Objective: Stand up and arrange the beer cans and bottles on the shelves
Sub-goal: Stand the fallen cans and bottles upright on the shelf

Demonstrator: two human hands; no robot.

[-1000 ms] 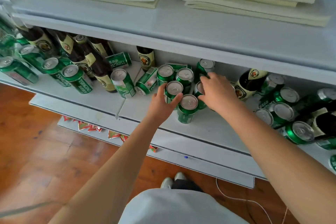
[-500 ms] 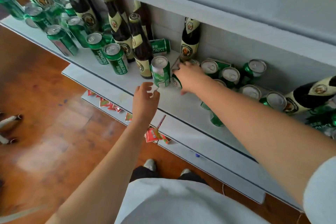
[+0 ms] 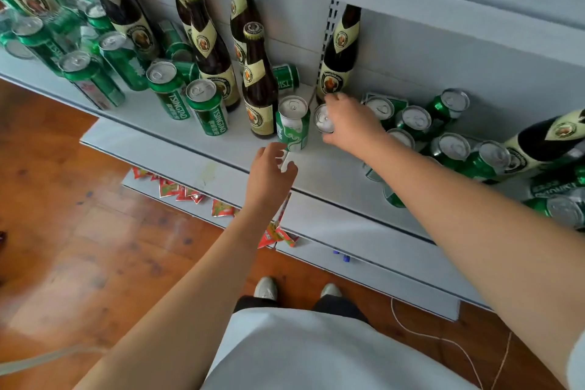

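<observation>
The left hand (image 3: pixel 269 172) hung nearest the viewer, over the front lip of the shelf (image 3: pixel 335 177), fingers loosely spread and holding nothing, just in front of the pale green can (image 3: pixel 292 123) but apart from it. That can stood upright, its long axis vertical, and serves here as the landmark. Just to its right and a little behind, the right hand (image 3: pixel 349 125) had its fingers curled over a second can (image 3: pixel 323 119); only the silver top showed, so whether that one stood or leaned I could not tell. The left hand was judged the nearer to the landmark can. Immediately left of it stood a brown bottle (image 3: pixel 259 85). Farther right, beyond the right hand, lay a cluster of green cans (image 3: pixel 449 142), some tipped.
</observation>
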